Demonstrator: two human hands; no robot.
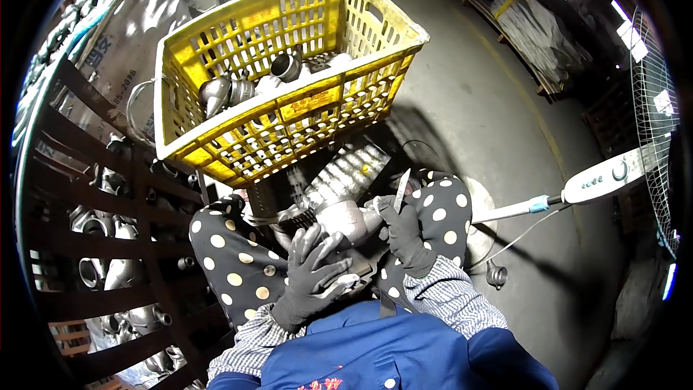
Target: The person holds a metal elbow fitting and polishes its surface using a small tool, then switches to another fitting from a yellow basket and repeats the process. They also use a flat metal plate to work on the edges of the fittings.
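Observation:
A grey metal casting (345, 221), rounded like a pipe fitting, sits between my knees. My left hand (315, 278), in a dark glove with pale dust on it, lies at the casting's near left side with its fingers stretched and apart. On the other side, my right hand (406, 237), gloved too, is closed around a narrow flat metal blade (402, 189) that points up and away from me. The right fingertips are close to the casting's right end; whether they touch it I cannot tell. Behind the casting is a ridged, light grey metal piece (348, 173).
A yellow plastic crate (289, 105) holding several metal castings (286, 67) stands ahead. Along the left runs a dark slatted rack (94, 246) with more castings behind it. A fan (606, 177) stands at the right, with a small metal part (496, 274) near its base. Wrapped sacks (538, 36) lie far right.

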